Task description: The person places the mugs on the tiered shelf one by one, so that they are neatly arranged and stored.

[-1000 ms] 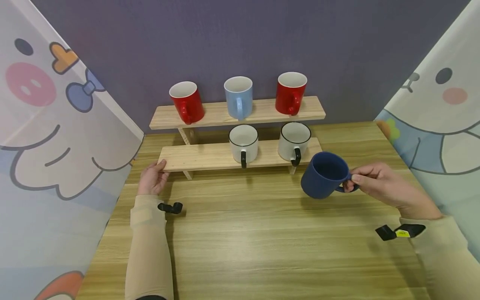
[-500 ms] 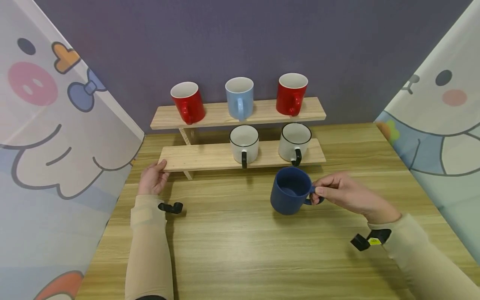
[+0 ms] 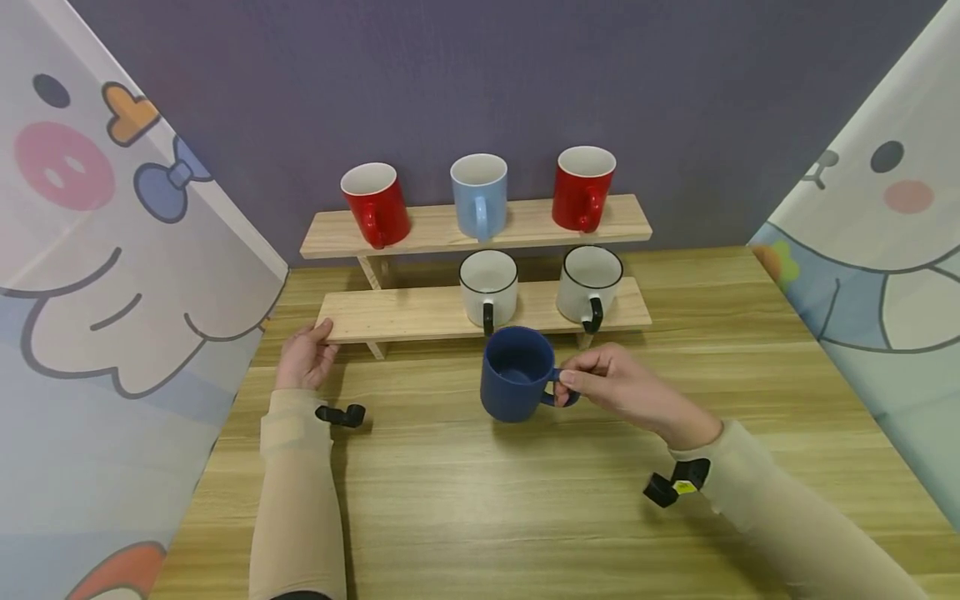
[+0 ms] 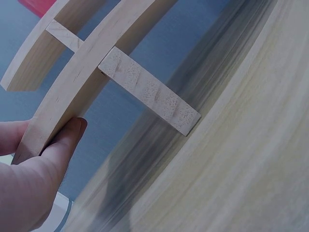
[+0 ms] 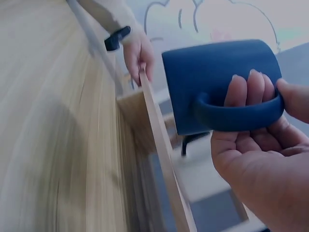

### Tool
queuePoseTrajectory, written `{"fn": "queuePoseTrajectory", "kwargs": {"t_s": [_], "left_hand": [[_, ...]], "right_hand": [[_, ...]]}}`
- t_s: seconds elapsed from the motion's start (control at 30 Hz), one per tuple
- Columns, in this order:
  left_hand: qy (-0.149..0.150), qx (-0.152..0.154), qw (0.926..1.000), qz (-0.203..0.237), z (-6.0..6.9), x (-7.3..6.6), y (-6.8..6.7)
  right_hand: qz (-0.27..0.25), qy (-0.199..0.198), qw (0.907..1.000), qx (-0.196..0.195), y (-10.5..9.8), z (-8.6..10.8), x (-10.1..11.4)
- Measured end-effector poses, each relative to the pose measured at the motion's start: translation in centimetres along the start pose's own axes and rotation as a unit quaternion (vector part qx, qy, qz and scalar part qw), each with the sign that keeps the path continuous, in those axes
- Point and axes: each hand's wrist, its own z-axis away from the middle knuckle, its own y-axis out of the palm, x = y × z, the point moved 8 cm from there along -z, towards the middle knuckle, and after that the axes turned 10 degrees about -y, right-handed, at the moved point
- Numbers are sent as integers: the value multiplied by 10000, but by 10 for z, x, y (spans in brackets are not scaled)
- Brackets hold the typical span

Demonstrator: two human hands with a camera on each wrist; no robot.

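Observation:
My right hand (image 3: 618, 385) grips the handle of a dark blue mug (image 3: 513, 379), its fingers passed through the loop in the right wrist view. The mug is held upright above the table, in front of the lower shelf board. At the board's left end, my left hand (image 3: 303, 358) pinches the wooden shelf (image 4: 72, 96) between thumb and fingers. Two white mugs with black rims and handles stand on the lower board: one in the middle (image 3: 487, 287), one at the right (image 3: 588, 283). The lower board's left part (image 3: 397, 315) is bare.
On the upper board (image 3: 427, 225) stand a red mug (image 3: 378, 208), a light blue mug (image 3: 480, 200) and another red mug (image 3: 583, 192). A dark wall (image 3: 480, 75) rises behind. Cartoon-printed panels flank the wood-grain table (image 3: 465, 508).
My right hand has carried the blue mug leftward, from beyond the board's right end to in front of its middle. The left hand has stayed on the shelf.

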Motion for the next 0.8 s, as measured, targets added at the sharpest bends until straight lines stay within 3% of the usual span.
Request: {"fn": "queuePoseTrajectory", "kwargs": {"t_s": [0.3,0.53,0.8], "left_hand": [[-21,-10,10000,-44,-1,0,1],[2,-24,9999,-149,-1,0,1],[15,-35,9997,-228,0,-1,0]], "right_hand": [[67,-84,9996,-248,38,-41,-2],[-284,-111,9949,-957,64,-74,-9],[-839,-242,9795,-1813,97,-108,-11]]}}
